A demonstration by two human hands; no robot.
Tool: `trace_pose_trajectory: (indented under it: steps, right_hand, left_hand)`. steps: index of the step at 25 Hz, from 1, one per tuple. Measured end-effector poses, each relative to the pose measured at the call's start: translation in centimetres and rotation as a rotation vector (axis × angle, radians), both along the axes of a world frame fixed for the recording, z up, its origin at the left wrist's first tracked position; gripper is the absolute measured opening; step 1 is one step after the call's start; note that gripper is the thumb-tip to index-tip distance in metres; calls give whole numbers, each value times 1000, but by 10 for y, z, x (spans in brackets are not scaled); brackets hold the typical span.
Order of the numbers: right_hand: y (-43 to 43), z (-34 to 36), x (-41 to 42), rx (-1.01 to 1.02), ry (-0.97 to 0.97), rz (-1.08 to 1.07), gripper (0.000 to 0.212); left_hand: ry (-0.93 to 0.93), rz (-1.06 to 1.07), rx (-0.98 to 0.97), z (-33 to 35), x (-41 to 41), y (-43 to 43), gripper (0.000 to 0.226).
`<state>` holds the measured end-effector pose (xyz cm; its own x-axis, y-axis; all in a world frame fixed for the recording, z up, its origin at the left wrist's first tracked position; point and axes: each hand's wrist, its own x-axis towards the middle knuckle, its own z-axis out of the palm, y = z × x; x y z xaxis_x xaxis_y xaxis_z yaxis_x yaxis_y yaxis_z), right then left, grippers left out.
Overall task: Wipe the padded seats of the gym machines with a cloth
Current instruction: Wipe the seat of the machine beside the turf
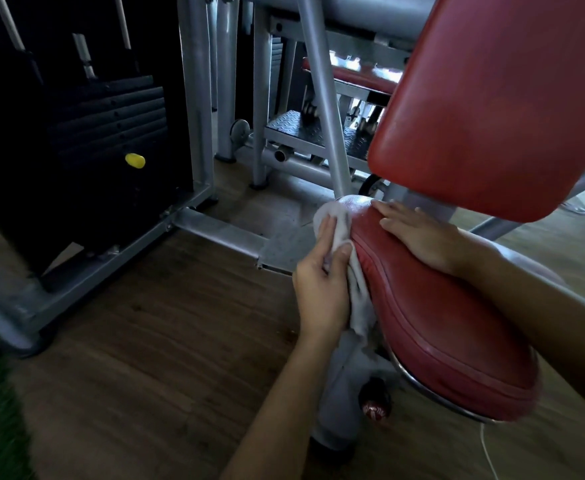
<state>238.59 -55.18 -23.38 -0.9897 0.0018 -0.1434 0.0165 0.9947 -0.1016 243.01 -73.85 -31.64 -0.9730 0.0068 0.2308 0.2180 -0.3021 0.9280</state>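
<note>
A red padded seat [450, 327] with a chrome rim runs from the centre to the lower right. Above it stands the red padded backrest [492, 109]. My left hand [322, 289] grips a pale cloth [357, 299] and presses it against the seat's left side edge; the cloth's upper end wraps over the far corner. My right hand [419, 233] lies flat on the seat's top near its far end, fingers straight, holding nothing.
A black weight stack [86, 133] with a yellow pin [135, 161] stands in a grey steel frame [194, 98] at left. A slanted grey post [322, 95] rises behind the seat. More machine frames and a tread plate [294, 126] lie beyond. Wooden floor below; green turf at the far left.
</note>
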Motion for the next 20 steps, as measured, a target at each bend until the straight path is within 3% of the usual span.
trace_pose_trajectory:
  steps: [3, 6, 10, 15, 20]
  right_hand:
    - [-5, 6, 5, 10, -1, 25, 50]
    - [-6, 7, 6, -8, -14, -6, 49]
    - [-13, 13, 12, -6, -21, 3, 48]
    - [-16, 14, 13, -5, -28, -51, 50]
    - [-10, 9, 8, 48, -43, -7, 58]
  left_hand:
    - [-76, -16, 84, 7, -40, -8, 34]
    - [-203, -44, 183, 3, -28, -4, 25]
    - [-125, -4, 147, -1, -1, 3, 42]
    - [-159, -13, -3, 22, -74, -10, 31]
    - [-84, -109, 38, 19, -29, -16, 35]
